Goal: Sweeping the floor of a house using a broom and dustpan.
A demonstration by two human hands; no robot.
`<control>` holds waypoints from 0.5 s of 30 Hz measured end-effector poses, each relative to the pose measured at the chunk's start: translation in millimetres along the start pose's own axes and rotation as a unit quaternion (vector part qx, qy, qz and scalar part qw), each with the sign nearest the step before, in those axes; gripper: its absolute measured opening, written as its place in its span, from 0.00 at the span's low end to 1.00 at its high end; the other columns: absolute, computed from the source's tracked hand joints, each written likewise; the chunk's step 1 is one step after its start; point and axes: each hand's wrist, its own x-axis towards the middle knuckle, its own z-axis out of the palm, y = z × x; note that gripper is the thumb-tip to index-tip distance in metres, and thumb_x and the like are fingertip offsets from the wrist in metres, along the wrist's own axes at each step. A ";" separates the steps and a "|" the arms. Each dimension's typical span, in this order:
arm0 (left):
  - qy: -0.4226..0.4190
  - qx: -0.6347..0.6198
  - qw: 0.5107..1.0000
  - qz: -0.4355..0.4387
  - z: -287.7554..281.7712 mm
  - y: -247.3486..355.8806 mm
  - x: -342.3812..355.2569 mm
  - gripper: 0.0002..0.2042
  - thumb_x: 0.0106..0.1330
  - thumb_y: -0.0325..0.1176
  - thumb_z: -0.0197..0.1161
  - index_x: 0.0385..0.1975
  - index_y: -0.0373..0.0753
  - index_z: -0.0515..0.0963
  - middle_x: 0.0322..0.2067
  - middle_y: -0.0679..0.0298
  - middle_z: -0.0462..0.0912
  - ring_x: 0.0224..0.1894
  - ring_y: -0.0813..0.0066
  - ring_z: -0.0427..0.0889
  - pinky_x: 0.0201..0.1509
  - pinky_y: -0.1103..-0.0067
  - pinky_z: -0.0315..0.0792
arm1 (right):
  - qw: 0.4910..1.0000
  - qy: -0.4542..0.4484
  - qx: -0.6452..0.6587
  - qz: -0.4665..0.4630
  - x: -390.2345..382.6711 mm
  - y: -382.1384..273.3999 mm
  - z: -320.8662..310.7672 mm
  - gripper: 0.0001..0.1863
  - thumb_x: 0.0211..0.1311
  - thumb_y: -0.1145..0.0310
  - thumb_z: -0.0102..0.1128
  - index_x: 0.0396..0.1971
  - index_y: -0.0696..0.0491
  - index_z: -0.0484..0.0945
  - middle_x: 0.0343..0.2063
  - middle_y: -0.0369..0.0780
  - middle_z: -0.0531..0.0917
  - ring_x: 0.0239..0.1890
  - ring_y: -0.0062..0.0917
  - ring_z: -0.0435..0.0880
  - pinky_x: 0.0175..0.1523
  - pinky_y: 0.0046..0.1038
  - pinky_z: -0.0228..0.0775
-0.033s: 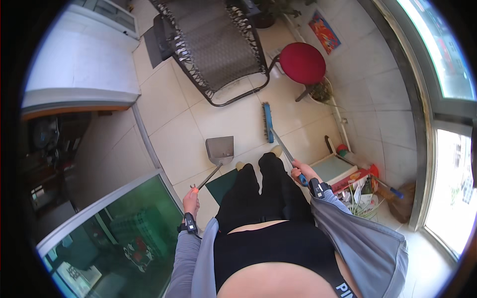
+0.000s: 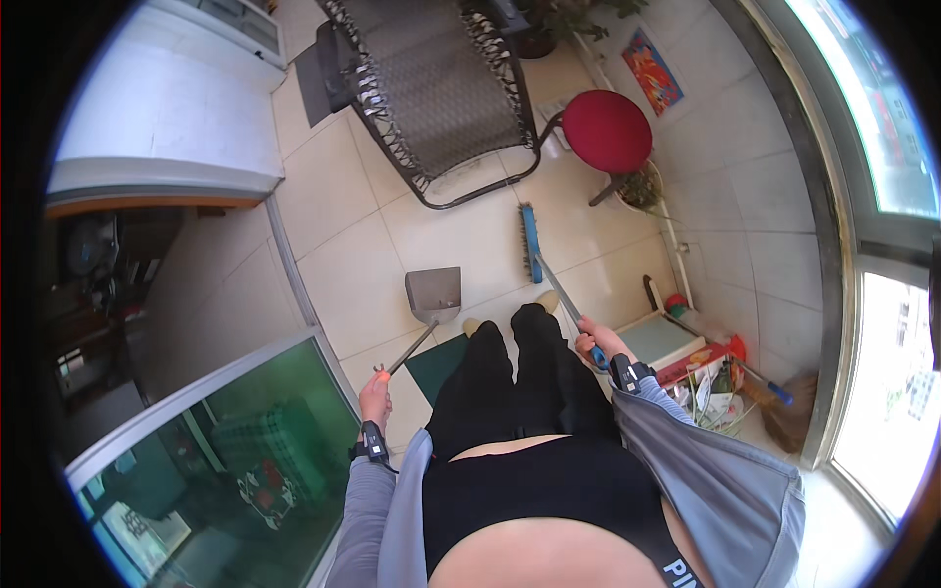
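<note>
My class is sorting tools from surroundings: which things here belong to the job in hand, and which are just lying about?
Job in hand:
grey dustpan, in the left hand
blue-headed broom, in the right hand

Just about:
red stool
reclining chair
potted plant
dark green mat

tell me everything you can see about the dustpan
The dustpan has a grey, plastic-looking scoop on a thin, metallic-looking handle. Its broad edge faces away from the person. The left hand grips the handle near its top; the scoop is at or just above the tiled floor, left of the broom.
</note>
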 end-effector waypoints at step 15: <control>0.128 -0.293 0.943 -0.097 -111.3 -107.7 43.0 0.13 0.55 0.35 0.56 0.41 0.43 0.72 0.08 0.75 0.60 0.06 0.89 0.57 0.06 0.89 0.50 | 0.804 0.136 -0.578 -0.035 55.8 71.1 168.4 0.29 0.58 0.71 0.43 0.57 0.37 0.46 0.10 0.29 0.56 0.09 0.12 0.55 0.13 0.12 0.50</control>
